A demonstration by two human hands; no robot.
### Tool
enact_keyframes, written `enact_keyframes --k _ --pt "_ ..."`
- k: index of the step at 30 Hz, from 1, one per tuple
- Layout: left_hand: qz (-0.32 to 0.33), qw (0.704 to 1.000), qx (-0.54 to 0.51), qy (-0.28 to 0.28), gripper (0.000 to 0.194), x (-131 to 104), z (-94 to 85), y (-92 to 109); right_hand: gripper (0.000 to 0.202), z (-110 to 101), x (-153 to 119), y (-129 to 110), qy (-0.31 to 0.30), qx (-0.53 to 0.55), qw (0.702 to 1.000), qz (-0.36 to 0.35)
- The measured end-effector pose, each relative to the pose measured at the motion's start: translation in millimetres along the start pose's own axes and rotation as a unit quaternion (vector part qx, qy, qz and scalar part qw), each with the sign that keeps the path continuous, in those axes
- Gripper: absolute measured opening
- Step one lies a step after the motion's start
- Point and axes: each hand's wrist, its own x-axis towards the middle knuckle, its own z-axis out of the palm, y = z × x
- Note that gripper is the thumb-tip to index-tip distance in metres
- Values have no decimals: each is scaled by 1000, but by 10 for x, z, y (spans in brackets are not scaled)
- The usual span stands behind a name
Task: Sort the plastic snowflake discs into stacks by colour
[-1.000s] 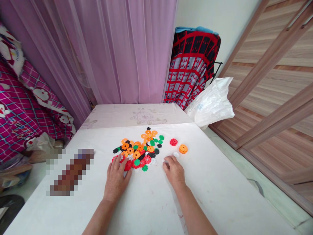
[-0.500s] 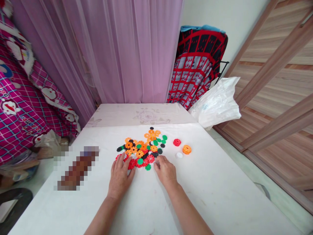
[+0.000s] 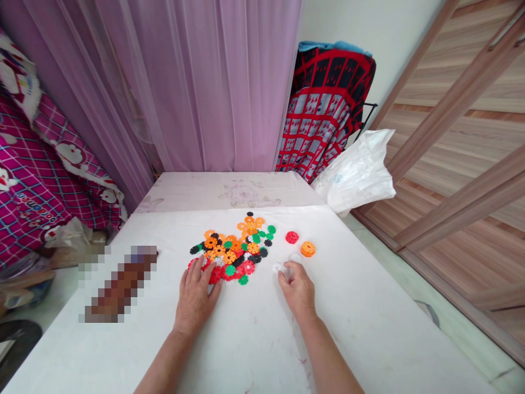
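Note:
A loose pile of notched plastic discs (image 3: 229, 257) in orange, red, green, black and white lies mid-table. My left hand (image 3: 196, 295) rests at the pile's near left edge, fingers stretched out over some red discs. To the right of the pile, my right hand (image 3: 298, 287) pinches a white notched disc (image 3: 278, 267) between thumb and fingers. Just beyond it lies another white piece (image 3: 294, 258), partly hidden by my fingers. A red disc stack (image 3: 292, 237) and an orange disc stack (image 3: 308, 249) sit further back on the right.
The table has a white cloth (image 3: 254, 345). On its left lies a pixelated item (image 3: 121, 284) that I cannot make out. A white plastic bag (image 3: 356, 172) hangs by the far right edge, near wooden cabinet doors (image 3: 459, 153). Purple curtains (image 3: 221, 87) stand behind.
My right hand has moved right, away from the pile, with a white disc now visible in its fingers. My left hand stays at the pile. The view has shifted slightly.

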Motion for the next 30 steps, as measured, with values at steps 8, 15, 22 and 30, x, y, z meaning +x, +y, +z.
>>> enact_keyframes --k 8,15,22,30 --pt "-1 1000 7 -3 42 5 -24 19 22 99 54 -50 -38 -25 999 -9" --pt "-4 1000 6 -7 42 4 -25 24 19 55 57 -69 -63 -38 997 -15" --pt "-2 1000 -5 0 42 -1 -22 19 20 -36 37 -7 -89 -24 996 -19" --pt "-5 1000 -4 -6 42 1 -40 34 18 -50 57 -26 -97 -46 994 -33"
